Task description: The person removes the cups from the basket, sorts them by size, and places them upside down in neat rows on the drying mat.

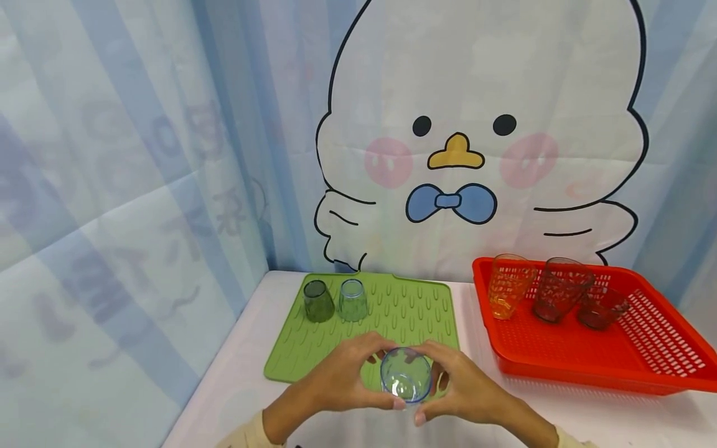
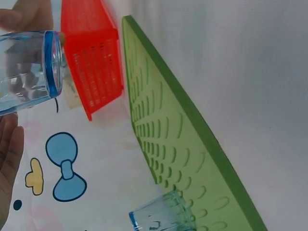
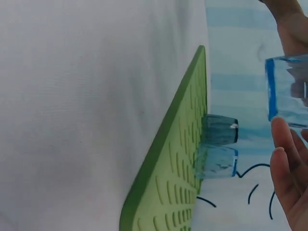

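Grasping clear glass (image 1: 406,376), both hands (image 1: 350,374) (image 1: 469,387) above table (image 1: 235,392); narrow gap between edges of green mat (image 1: 414,311), red basket (image 1: 560,371).

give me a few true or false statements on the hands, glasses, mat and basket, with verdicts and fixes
1. The left hand and right hand hold one glass between them. True.
2. A dark glass and a pale glass stand on the mat. True.
3. The mat is red. False: it is green.
4. In the head view, the basket is right of the mat. True.
5. The basket is empty. False: it holds glassware.
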